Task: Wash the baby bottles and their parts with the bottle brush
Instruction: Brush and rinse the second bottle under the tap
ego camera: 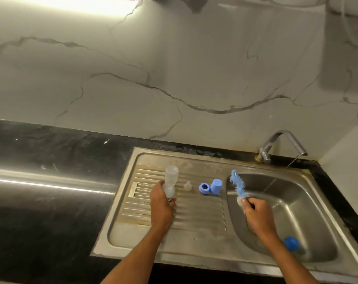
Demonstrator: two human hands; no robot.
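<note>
My left hand [160, 203] grips a clear baby bottle [171, 178] by its lower end over the ribbed drainboard [196, 212], the open neck pointing away from me. My right hand [256, 213] holds the blue bottle brush [238, 184] by its handle, bristles raised over the left edge of the sink basin [292, 203]. On the drainboard between my hands lie a clear teat [187, 185], a blue screw ring [204, 188] and a blue cap [216, 186]. A second bottle with a blue top [291, 243] lies in the basin, partly behind my right forearm.
A chrome tap [280, 144] stands at the back of the sink and a thin stream of water runs from its spout into the basin. Dark stone countertop [51, 160] stretches to the left. A marble-patterned wall rises behind.
</note>
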